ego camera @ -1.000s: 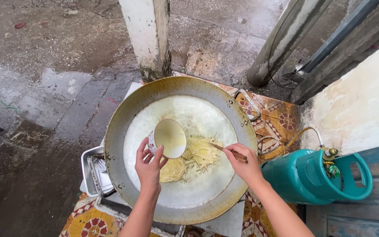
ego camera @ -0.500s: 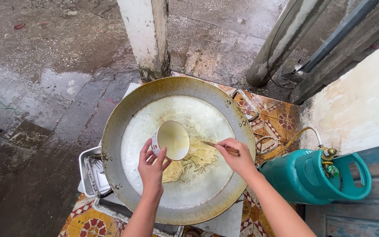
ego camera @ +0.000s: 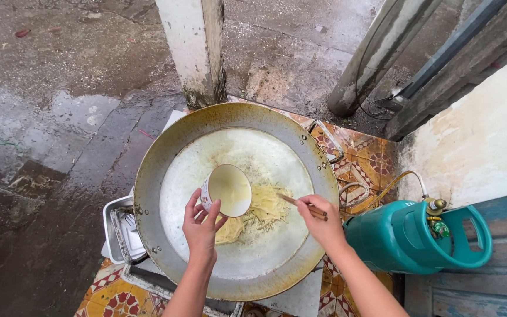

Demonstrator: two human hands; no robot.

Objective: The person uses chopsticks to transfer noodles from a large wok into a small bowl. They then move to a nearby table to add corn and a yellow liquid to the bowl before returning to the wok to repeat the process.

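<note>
A wide, shallow metal pan (ego camera: 165, 147) fills the middle of the head view. A heap of pale yellow shredded strips (ego camera: 262, 212) lies in its centre. My left hand (ego camera: 202, 226) holds a small white bowl (ego camera: 228, 189) tipped on its side over the strips, its inside smeared yellow. My right hand (ego camera: 323, 225) grips a pair of wooden chopsticks (ego camera: 300, 205) whose tips reach the right edge of the heap.
A teal gas cylinder (ego camera: 409, 238) with a yellow hose lies to the right of the pan. A metal tray (ego camera: 120, 235) sticks out under the pan's left side. Patterned tiles (ego camera: 362, 161) lie beneath. A concrete post (ego camera: 196, 47) stands behind, on wet ground.
The chopsticks shifted slightly over the strips, first left then back down and right. The bowl stayed tipped over the heap. The view drifted a little.
</note>
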